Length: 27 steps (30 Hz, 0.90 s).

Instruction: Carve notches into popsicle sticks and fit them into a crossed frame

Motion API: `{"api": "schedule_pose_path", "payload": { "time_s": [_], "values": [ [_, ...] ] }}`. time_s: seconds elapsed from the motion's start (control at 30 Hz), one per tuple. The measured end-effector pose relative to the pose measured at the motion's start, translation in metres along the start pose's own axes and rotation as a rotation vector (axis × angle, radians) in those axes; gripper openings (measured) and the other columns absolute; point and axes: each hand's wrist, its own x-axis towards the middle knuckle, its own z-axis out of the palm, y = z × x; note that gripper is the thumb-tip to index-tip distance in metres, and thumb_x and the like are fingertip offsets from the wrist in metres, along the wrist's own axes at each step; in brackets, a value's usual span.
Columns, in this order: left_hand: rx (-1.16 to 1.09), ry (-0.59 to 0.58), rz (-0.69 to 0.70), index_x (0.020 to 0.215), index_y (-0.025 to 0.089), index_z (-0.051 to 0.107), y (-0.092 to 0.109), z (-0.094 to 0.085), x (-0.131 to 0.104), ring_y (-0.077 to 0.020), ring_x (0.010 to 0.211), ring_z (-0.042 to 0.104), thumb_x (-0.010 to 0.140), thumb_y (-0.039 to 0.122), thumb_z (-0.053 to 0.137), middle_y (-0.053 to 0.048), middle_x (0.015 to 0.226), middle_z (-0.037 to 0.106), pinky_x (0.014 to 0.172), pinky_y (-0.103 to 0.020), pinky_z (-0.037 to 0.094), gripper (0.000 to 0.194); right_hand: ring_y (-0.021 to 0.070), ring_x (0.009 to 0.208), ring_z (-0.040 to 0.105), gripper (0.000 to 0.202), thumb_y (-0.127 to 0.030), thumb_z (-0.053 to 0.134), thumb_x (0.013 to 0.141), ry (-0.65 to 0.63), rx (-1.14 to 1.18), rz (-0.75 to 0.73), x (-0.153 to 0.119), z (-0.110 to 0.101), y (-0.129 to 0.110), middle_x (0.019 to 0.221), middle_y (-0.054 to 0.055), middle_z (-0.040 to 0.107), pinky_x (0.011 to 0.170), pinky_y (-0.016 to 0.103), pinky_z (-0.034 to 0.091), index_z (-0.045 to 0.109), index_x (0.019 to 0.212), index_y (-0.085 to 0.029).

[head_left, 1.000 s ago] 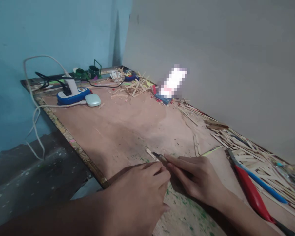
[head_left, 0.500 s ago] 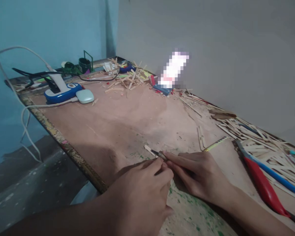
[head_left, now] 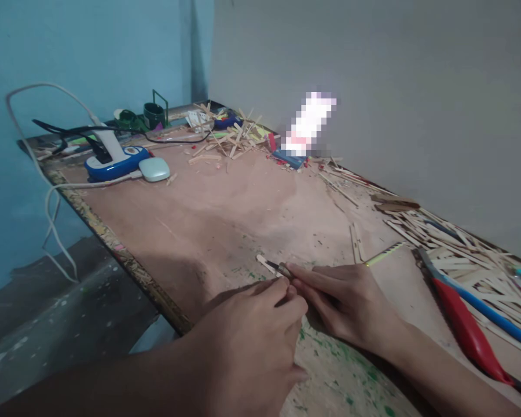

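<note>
Low in the middle of the head view, my left hand (head_left: 256, 330) is closed on a pale flat wooden stick (head_left: 264, 263), whose far end sticks out past the fingers. My right hand (head_left: 351, 298) pinches a craft knife (head_left: 283, 269) by its metal collar. The knife's dark, narrow blade points left and lies against or just over the stick. Both hands are close together, their fingertips nearly touching. My fingers hide the near part of the stick and the rest of the knife.
Red-and-blue-handled pliers (head_left: 464, 330) lie at the right beside a heap of wooden sticks (head_left: 481, 272). A yellow-and-black striped strip (head_left: 384, 253) lies beyond my right hand. A blue-and-white power strip (head_left: 117, 165) with cables and a mint-coloured case (head_left: 154, 169) stands back left. A lit, blurred screen (head_left: 310, 121) leans at the wall.
The knife's blade has shifted slightly along the stick, and both hands keep their grip. The whole scene sits a little further right as the camera turned slightly.
</note>
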Motion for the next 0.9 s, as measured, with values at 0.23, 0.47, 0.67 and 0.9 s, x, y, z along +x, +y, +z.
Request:
{"api": "schedule_pose_path", "payload": {
  "time_s": [0.23, 0.47, 0.67, 0.9],
  "values": [
    [0.028, 0.016, 0.042, 0.126, 0.01, 0.07, 0.0, 0.0, -0.003, -0.0272, 0.121, 0.055, 0.102, 0.05, 0.06, -0.01, 0.126, 0.068, 0.098, -0.039, 0.044, 0.047, 0.0094, 0.063, 0.064, 0.025, -0.025, 0.061, 0.106, 0.026, -0.015, -0.02, 0.011, 0.003, -0.004, 0.087, 0.0, 0.07, 0.057, 0.022, 0.056, 0.065, 0.129, -0.016],
    [0.033, 0.036, 0.021, 0.122, 0.01, 0.072, 0.0, -0.001, -0.002, -0.0256, 0.116, 0.058, 0.101, 0.053, 0.062, -0.008, 0.12, 0.07, 0.092, -0.038, 0.047, 0.049, 0.0094, 0.064, 0.066, 0.023, -0.025, 0.061, 0.106, 0.065, 0.051, 0.034, 0.022, 0.005, -0.014, 0.089, 0.001, 0.072, 0.058, 0.022, 0.057, 0.067, 0.126, -0.015],
    [0.074, 0.081, 0.022, 0.126, 0.009, 0.072, -0.001, 0.006, 0.001, -0.0267, 0.114, 0.059, 0.098, 0.054, 0.066, -0.01, 0.126, 0.07, 0.089, -0.038, 0.05, 0.053, 0.0099, 0.068, 0.07, 0.025, -0.017, 0.061, 0.104, 0.037, 0.065, 0.116, 0.011, -0.014, -0.012, 0.096, 0.003, 0.078, 0.059, 0.021, 0.057, 0.07, 0.128, -0.017],
    [0.076, 0.151, 0.03, 0.121, 0.012, 0.074, -0.005, 0.021, 0.005, -0.0245, 0.115, 0.064, 0.09, 0.06, 0.074, -0.005, 0.124, 0.073, 0.095, -0.032, 0.052, 0.057, 0.0134, 0.074, 0.076, 0.032, -0.014, 0.061, 0.101, 0.004, 0.086, 0.099, 0.016, -0.003, -0.006, 0.097, 0.004, 0.081, 0.064, 0.023, 0.059, 0.071, 0.131, -0.018]
  ]
}}
